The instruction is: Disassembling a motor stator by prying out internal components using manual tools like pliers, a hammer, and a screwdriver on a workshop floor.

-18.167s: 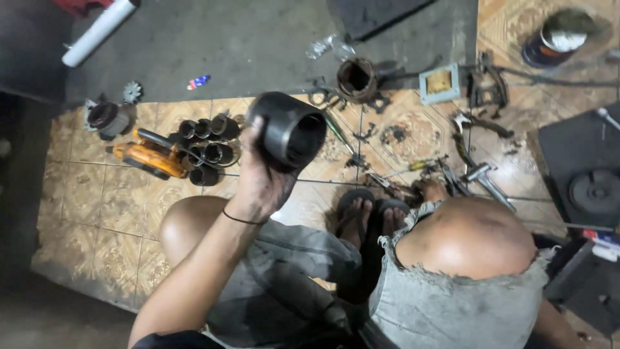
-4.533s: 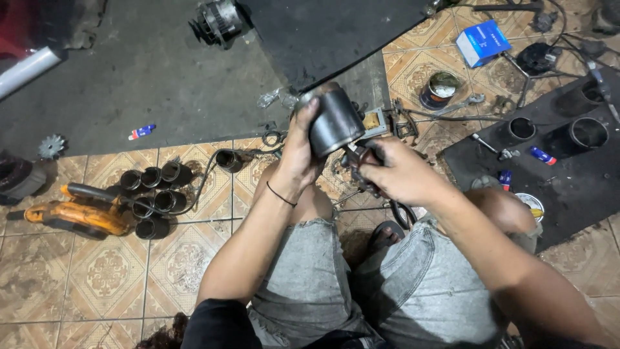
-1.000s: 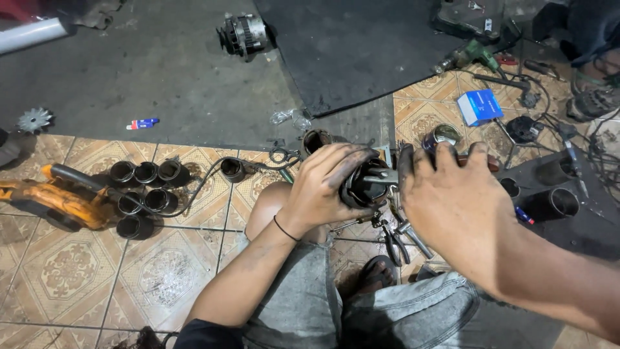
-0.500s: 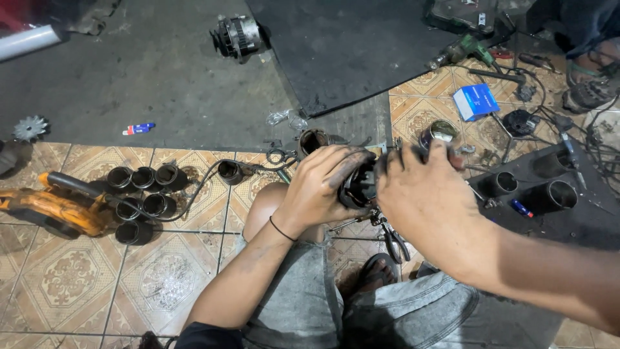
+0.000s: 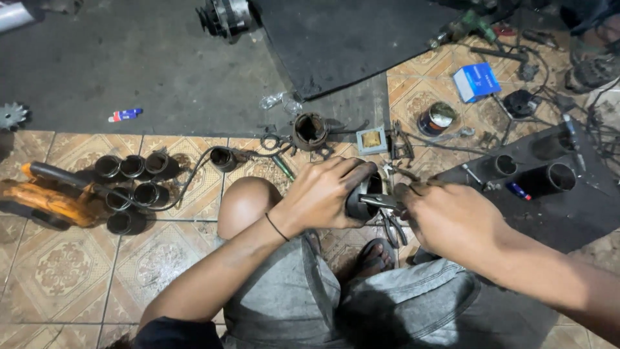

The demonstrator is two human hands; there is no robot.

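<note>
I see the left hand point(image 5: 326, 194) wrapped around a dark metal cylinder point(image 5: 361, 197), gripping it over the lap above the knees, its open end turned toward the right hand point(image 5: 452, 216). The right hand is clenched on a slim metal tool point(image 5: 381, 201) whose tip reaches into the cylinder's mouth. On the patterned tile floor point(image 5: 64, 271) to the left I make out a cluster of black sleeves point(image 5: 132, 187) next to an orange power tool point(image 5: 48, 200). A small white tube with red and blue ends point(image 5: 124, 115) lies on the grey mat point(image 5: 161, 71) beyond them. Farther right, a blue and white box point(image 5: 476, 81) sits tilted on the tiles, with a round open tin point(image 5: 437, 119) just below it and a small grey square casing with a yellowish centre point(image 5: 371, 139) near a rusty ring-shaped part point(image 5: 310, 131).
</note>
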